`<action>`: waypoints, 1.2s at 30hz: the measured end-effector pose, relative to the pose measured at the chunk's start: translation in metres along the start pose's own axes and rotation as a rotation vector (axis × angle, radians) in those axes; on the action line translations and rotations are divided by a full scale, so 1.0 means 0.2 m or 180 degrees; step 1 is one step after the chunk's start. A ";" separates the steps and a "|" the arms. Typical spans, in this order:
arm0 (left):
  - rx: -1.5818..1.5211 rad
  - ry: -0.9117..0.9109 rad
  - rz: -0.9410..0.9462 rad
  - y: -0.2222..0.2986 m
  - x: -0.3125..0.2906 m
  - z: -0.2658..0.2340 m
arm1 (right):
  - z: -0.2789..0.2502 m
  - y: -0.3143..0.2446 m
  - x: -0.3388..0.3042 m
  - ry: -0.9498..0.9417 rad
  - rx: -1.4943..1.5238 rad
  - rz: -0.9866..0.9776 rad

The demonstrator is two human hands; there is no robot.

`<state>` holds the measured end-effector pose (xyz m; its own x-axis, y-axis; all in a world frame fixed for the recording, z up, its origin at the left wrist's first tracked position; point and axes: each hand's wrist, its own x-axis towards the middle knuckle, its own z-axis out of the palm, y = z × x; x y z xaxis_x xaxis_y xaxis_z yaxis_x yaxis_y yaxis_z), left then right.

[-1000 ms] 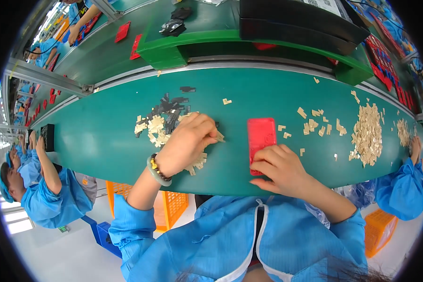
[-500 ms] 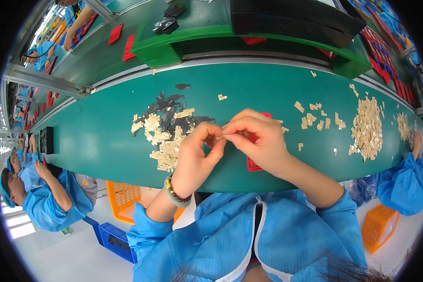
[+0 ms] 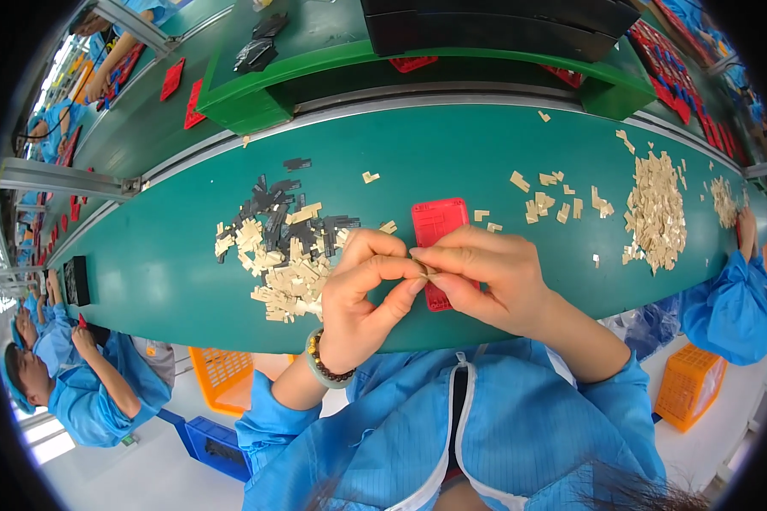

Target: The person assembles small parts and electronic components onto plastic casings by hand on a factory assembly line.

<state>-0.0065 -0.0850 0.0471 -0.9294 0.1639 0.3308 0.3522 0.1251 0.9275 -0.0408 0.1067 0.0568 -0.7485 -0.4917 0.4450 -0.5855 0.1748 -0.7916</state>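
Observation:
My left hand (image 3: 362,298) and my right hand (image 3: 498,277) meet fingertip to fingertip over the bench's front part. Both are closed in a pinch on a small beige piece (image 3: 430,274), mostly hidden by the fingers. Directly beneath and beyond them lies a red rectangular tray (image 3: 439,215) with shallow recesses, its middle covered by my hands. Left of my left hand sits a mixed heap of flat beige pieces (image 3: 294,281) and dark grey strips (image 3: 273,217). Beyond my right hand, several L-shaped beige pieces (image 3: 541,203) are scattered.
A large beige pile (image 3: 656,213) lies at the right on the green bench (image 3: 162,264). Behind stands a green raised shelf (image 3: 256,106) bearing a black box (image 3: 494,30). Co-workers in blue sit at both sides; orange crates (image 3: 690,387) and a blue bin (image 3: 217,447) are below.
The whole view has shifted, moving the bench contents leftward in the picture. My joined hands have come nearer to me and rightward over the tray, uncovering more of its far end.

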 end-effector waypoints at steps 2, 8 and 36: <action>0.0248 0.0078 0.0023 0.01 0.00 0.01 | 0.00 0.00 0.00 0.0080 -0.0165 -0.0277; 0.0614 0.0037 0.0526 0.03 0.05 0.04 | -0.03 0.01 -0.05 0.0126 0.0057 -0.0106; 0.2650 -0.0201 0.1203 -0.06 0.15 0.10 | -0.29 0.12 -0.17 -0.0418 -0.2422 -0.0019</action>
<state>-0.0355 -0.0612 0.0430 -0.7370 0.3874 0.5539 0.6203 0.7132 0.3265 -0.0475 0.1769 0.0472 -0.7293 -0.5834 0.3575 -0.6780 0.6867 -0.2624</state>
